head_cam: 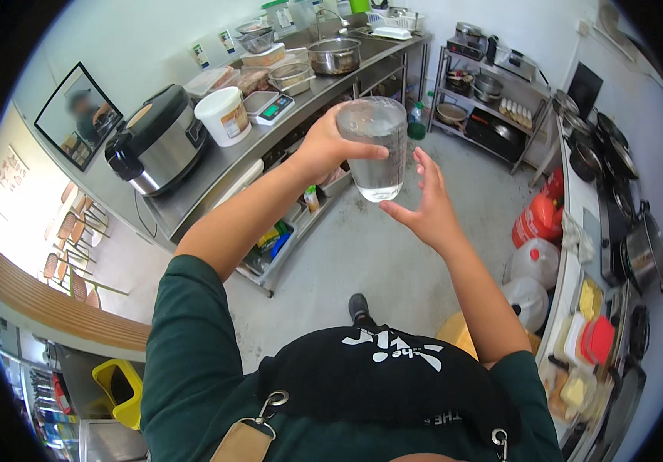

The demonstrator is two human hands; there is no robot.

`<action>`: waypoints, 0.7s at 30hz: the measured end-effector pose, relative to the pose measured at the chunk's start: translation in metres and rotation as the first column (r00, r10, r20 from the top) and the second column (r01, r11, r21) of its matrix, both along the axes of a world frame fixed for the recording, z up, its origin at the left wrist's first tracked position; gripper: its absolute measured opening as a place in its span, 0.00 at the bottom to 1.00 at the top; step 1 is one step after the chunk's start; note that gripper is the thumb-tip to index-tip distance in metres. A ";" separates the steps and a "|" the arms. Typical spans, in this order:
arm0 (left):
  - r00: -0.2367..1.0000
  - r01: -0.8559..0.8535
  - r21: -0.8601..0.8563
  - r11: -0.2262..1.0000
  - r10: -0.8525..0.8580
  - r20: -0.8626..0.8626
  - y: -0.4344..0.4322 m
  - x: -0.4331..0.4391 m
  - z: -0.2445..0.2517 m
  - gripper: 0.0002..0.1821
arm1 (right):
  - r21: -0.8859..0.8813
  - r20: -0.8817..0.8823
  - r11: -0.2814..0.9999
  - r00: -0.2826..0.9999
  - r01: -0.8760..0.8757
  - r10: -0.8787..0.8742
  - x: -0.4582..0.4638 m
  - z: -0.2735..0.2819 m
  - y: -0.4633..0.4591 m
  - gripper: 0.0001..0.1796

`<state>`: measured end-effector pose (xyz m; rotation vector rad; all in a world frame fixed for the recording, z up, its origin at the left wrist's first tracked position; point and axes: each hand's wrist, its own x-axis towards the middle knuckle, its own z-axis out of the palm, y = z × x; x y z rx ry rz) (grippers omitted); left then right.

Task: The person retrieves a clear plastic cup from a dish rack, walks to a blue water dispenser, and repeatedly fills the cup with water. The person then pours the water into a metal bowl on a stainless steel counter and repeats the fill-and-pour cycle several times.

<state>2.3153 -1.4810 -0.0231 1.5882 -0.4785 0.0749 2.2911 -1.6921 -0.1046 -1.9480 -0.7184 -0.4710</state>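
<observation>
My left hand (340, 144) grips a clear measuring jug (373, 150) near its rim, thumb across the front. The jug is see-through with graduation marks on its side and holds clear liquid; it is held up in front of me, above the floor. Just right of the jug's lower part is my right hand (426, 202), fingers spread and thumb close under the base; whether the thumb touches it I cannot tell. On the steel counter beyond my left arm stand a digital kitchen scale (273, 108), a white plastic tub (224, 118) and a large rice cooker (161, 138).
A steel pot (334, 56) stands near the sink. Ahead is a metal shelf rack (484, 95) with pans and eggs. Along the right side runs a counter (551, 329) with food containers and a stove; a red gas cylinder (539, 219) and plastic jugs (533, 263) stand beside it.
</observation>
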 end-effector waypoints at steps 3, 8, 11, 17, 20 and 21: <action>0.996 -0.090 0.046 0.995 0.089 0.021 0.028 0.054 0.001 0.46 | 0.110 0.049 0.991 0.997 -0.073 0.068 0.070 -0.001 0.047 0.59; 0.994 -0.102 0.084 0.991 0.099 0.042 0.073 0.144 0.010 0.42 | 0.316 -0.019 0.940 0.990 -0.125 0.138 0.177 -0.006 0.121 0.64; 0.993 -0.120 0.037 0.992 0.119 0.024 0.094 0.199 0.012 0.46 | 0.247 0.078 0.968 0.997 -0.036 0.017 0.236 -0.006 0.151 0.64; 0.944 -0.330 0.206 0.921 0.314 0.105 0.135 0.328 0.004 0.43 | 0.262 0.051 0.962 0.994 0.077 -0.094 0.363 -0.007 0.205 0.60; 0.990 -0.139 0.136 0.981 0.139 0.010 0.155 0.400 0.007 0.41 | 0.311 0.018 0.948 0.997 0.062 -0.071 0.432 -0.007 0.222 0.57; 0.996 -0.093 0.122 0.988 0.094 0.003 0.162 0.423 0.008 0.41 | 0.306 0.034 0.949 0.996 0.072 -0.086 0.455 -0.007 0.228 0.57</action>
